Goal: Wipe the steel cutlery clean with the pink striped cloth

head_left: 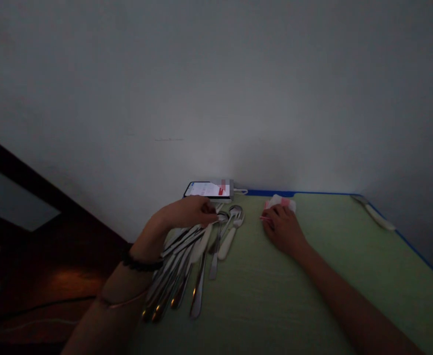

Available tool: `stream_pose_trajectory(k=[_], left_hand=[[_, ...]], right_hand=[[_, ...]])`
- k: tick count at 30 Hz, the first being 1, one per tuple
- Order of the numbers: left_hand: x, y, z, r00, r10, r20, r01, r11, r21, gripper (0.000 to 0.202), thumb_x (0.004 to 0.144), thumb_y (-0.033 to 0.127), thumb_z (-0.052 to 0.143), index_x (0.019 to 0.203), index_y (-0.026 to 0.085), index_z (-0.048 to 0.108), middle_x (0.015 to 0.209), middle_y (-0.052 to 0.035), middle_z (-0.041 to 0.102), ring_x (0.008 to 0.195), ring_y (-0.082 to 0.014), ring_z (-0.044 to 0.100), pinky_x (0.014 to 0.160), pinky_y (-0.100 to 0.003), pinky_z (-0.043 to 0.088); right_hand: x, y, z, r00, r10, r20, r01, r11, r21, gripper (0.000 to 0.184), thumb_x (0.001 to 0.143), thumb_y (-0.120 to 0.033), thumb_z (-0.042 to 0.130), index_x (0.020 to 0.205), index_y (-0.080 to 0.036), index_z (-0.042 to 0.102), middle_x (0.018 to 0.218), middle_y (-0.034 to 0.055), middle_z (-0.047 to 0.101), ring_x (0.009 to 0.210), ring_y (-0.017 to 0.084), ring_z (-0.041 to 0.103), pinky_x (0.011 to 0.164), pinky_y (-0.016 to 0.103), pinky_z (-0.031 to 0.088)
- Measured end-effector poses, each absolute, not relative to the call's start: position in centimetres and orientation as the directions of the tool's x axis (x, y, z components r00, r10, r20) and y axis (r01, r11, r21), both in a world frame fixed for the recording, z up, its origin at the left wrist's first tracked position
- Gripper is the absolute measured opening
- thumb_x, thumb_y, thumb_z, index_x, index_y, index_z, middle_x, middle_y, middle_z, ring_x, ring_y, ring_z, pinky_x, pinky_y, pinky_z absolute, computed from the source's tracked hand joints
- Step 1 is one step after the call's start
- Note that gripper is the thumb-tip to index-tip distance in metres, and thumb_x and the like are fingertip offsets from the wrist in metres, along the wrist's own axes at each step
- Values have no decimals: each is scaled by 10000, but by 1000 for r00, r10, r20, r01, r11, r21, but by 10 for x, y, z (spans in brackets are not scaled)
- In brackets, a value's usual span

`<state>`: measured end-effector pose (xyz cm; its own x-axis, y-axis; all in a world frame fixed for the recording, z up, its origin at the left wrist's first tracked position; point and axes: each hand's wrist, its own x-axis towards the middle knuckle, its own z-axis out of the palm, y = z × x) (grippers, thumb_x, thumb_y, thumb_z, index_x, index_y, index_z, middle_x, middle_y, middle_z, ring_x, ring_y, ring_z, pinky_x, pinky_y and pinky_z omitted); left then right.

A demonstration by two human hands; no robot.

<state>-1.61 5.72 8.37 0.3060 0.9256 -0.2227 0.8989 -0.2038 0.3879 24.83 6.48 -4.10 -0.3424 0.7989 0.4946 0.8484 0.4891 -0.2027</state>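
Observation:
My left hand (196, 212) is over the upper end of a spread of cutlery, its fingers curled together by the bowl of a spoon (222, 216). Whatever sits between those fingertips is hidden. Several metal handles (197, 296) fan out below toward me. To the right of that hand lie another spoon (235, 211) and a fork with a pale handle (226, 244). My right hand (283, 229) rests on the table with its fingers bent over a soft-looking pink-and-white cloth (288, 203), which is partly covered.
A lit phone (207, 190) leans near the wall (260, 98) with a white cable (241, 191) beside it. At the far right edge of the green table (334, 256) lies a pale-handled utensil (379, 217). Cables (46, 323) run across the dark floor at left.

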Motion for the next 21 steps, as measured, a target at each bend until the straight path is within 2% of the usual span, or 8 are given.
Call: stream_pose_trajectory(k=[2, 3, 7, 10, 12, 17, 19, 21], left_hand=[[1, 54, 80, 412, 872, -263, 834, -245, 494, 267, 762, 424, 517, 736, 185, 632, 621, 5, 666, 584, -126, 605, 536, -198, 422], [12, 51, 75, 525, 808, -268, 725, -259, 638, 247, 782, 397, 515, 802, 174, 621, 683, -11, 679, 631, -131, 623, 565, -206, 443], [62, 41, 49, 600, 746, -287, 671, -275, 688, 273, 806, 390, 501, 805, 155, 639, 705, -29, 694, 582, -119, 630, 537, -211, 466], [94, 42, 32, 567, 778, -269, 712, -299, 635, 341, 816, 414, 478, 761, 135, 665, 675, -57, 690, 569, -136, 629, 528, -225, 461], [105, 47, 26, 512, 830, -221, 762, -320, 563, 340, 797, 422, 505, 787, 124, 668, 722, -88, 693, 639, -180, 642, 567, -257, 459], [109, 47, 27, 374, 924, -79, 879, -326, 348, 480, 834, 464, 427, 1134, 99, 510, 1014, -195, 634, 912, -312, 600, 739, -392, 435], [107, 37, 27, 367, 926, -85, 902, -332, 276, 538, 807, 520, 436, 1118, 87, 510, 1029, -228, 619, 926, -353, 587, 747, -433, 433], [106, 25, 27, 386, 912, -137, 909, -351, 223, 548, 709, 530, 555, 1028, 85, 567, 955, -227, 643, 873, -373, 601, 726, -450, 442]], right_hand=[[248, 65, -41, -343, 802, 489, 850, 487, -202, 234, 831, -301, 431, 987, -206, 577, 941, 98, 550, 916, 242, 466, 795, 386, 359], [248, 65, -41, -338, 805, 487, 853, 481, -202, 235, 830, -302, 432, 991, -206, 574, 949, 98, 552, 923, 242, 466, 799, 384, 358], [254, 70, -44, -207, 845, 493, 905, 357, -230, 284, 823, -309, 441, 1054, -172, 536, 995, 118, 558, 955, 256, 470, 808, 387, 357], [267, 77, -48, -60, 873, 483, 932, 223, -287, 318, 815, -340, 454, 1050, -140, 528, 990, 134, 565, 935, 260, 487, 794, 385, 366], [279, 80, -51, -51, 883, 466, 923, 220, -317, 312, 809, -366, 465, 1015, -146, 545, 981, 125, 570, 921, 252, 496, 790, 374, 372], [306, 80, -54, -98, 876, 473, 899, 281, -334, 298, 807, -386, 471, 980, -163, 567, 959, 105, 572, 910, 236, 500, 810, 363, 373], [311, 79, -55, -53, 873, 485, 906, 246, -344, 292, 805, -379, 474, 975, -161, 568, 956, 105, 569, 902, 237, 499, 812, 366, 374], [311, 79, -54, -13, 871, 491, 915, 208, -346, 289, 799, -368, 478, 978, -159, 567, 964, 109, 562, 898, 241, 496, 810, 373, 374]])
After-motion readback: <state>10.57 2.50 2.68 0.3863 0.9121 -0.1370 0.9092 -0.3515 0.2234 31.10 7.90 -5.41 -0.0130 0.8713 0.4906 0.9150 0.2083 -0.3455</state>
